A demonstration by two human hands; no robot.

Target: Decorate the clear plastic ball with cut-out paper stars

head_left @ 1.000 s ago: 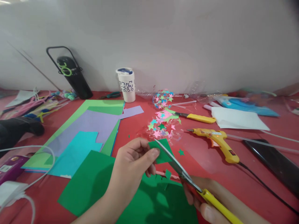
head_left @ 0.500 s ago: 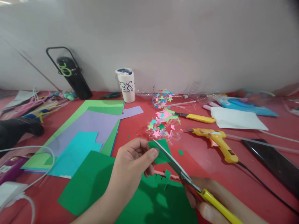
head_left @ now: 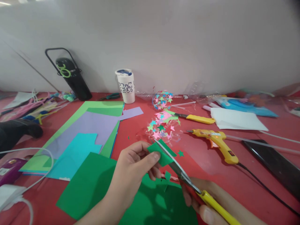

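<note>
My left hand [head_left: 138, 165] pinches a small green paper piece [head_left: 161, 157] between thumb and fingers. My right hand [head_left: 201, 200] is wrapped round yellow-handled scissors [head_left: 184, 176], whose blades point up and left across the green piece. A strip of green paper shows on the far side of the blades. Below both hands lie large green sheets [head_left: 86, 184] with pieces cut out of one. Just beyond the scissors rests a small green star [head_left: 180, 153]. Several coloured paper stars [head_left: 161, 127] lie on clear plastic farther off.
A yellow glue gun [head_left: 213, 137], a utility knife [head_left: 199, 119], a white paper [head_left: 236, 118] and a black phone [head_left: 269, 165] lie to the right. Stacked coloured sheets [head_left: 67, 134] are on the left. A white cup [head_left: 126, 87] and a black bottle [head_left: 76, 82] stand by the wall.
The scissors have cut farther across the small green piece, so a strip now stands apart beyond the blades. My left hand has shifted and tilted slightly.
</note>
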